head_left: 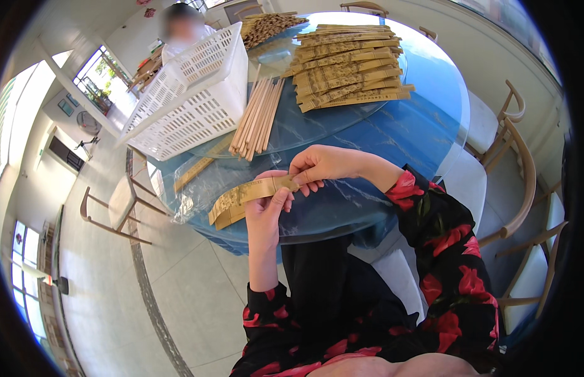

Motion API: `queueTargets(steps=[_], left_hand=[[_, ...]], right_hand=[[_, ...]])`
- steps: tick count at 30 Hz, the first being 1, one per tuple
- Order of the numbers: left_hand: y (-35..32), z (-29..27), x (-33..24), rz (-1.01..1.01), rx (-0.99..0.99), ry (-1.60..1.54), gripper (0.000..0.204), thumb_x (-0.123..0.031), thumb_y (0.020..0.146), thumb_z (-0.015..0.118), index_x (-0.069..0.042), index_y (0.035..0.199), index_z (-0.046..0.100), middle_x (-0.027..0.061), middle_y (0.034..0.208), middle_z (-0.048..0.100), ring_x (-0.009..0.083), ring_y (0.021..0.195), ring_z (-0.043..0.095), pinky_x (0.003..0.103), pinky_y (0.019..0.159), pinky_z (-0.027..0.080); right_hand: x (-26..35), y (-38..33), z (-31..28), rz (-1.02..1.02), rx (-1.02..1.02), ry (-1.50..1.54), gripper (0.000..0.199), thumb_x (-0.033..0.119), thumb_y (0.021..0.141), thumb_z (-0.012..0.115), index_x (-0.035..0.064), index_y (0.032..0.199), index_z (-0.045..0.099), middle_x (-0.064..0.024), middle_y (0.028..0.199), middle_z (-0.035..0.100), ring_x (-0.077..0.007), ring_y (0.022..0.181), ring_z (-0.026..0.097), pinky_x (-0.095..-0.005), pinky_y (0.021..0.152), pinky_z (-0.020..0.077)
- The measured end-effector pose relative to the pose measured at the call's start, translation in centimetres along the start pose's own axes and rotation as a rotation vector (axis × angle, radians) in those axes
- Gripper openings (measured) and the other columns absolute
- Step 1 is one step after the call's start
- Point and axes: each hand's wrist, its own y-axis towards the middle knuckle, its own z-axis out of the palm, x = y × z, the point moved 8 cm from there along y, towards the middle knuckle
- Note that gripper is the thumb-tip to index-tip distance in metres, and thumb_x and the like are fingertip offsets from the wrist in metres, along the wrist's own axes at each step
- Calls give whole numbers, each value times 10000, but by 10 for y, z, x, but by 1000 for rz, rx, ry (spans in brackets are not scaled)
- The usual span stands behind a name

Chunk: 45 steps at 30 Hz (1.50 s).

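My left hand (pixel 265 210) is closed around a long brown printed paper chopstick sleeve (pixel 238 195), which slants down to the left over the table's near edge. At the sleeve's right end, my right hand (pixel 320 166) pinches the paper, its fingertips close to the left thumb. Just beneath this sleeve shows more brown paper (pixel 228 218); whether it is a separate sleeve I cannot tell. Beyond my hands lies a loose bundle of bare wooden chopsticks (pixel 259 122). Farther off to the right, many brown paper sleeves (pixel 348 69) are piled in overlapping rows.
A white slatted plastic basket (pixel 198 119) stands left on the round blue-covered table (pixel 424 138). Near it lie another brown paper strip (pixel 196 173) and crumpled clear plastic (pixel 185 201). More sticks (pixel 270 28) are heaped at the back. Behind the basket is a person (pixel 182 31); wooden chairs (pixel 125 201) surround the table.
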Motion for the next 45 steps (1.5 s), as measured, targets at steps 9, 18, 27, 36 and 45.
queueTargets(steps=[9, 18, 27, 36, 45], left_hand=[[2, -5, 2, 34, -79, 77, 140, -13, 950, 608, 9, 1088, 616, 46, 795, 623, 77, 668, 555, 197, 585, 443], [7, -6, 7, 33, -107, -47, 126, -16, 951, 609, 6, 1075, 618, 50, 780, 619, 76, 658, 543, 199, 600, 441], [2, -18, 5, 36, -163, -115, 154, -27, 954, 617, 5, 1104, 610, 50, 786, 621, 78, 653, 545, 201, 589, 442], [1, -19, 3, 41, -181, -107, 172, -42, 963, 615, 1, 1129, 595, 47, 786, 608, 84, 665, 533, 194, 595, 430], [2, -14, 3, 57, -185, -114, 189, -62, 969, 617, -4, 1146, 586, 44, 785, 605, 91, 666, 527, 195, 600, 421]], right_hand=[[1, 0, -1, 19, -54, -112, 194, 174, 1002, 551, 11, 1014, 658, -14, 803, 664, -52, 692, 591, -205, 610, 470], [58, 7, -32, -447, -657, -1087, 196, 133, 853, 649, 76, 1040, 658, -58, 915, 632, -257, 903, 618, -359, 783, 520], [34, 52, -12, -457, -577, -1399, 233, 210, 840, 671, 93, 1031, 604, -36, 1084, 574, -228, 1027, 583, -362, 848, 505], [35, 43, -7, -509, -595, -1493, 188, 161, 824, 658, 89, 990, 605, -32, 1043, 567, -217, 996, 587, -340, 809, 525], [103, -44, -44, -970, -1183, -1150, 136, 105, 895, 601, 84, 1030, 605, -37, 942, 673, -241, 830, 674, -336, 695, 549]])
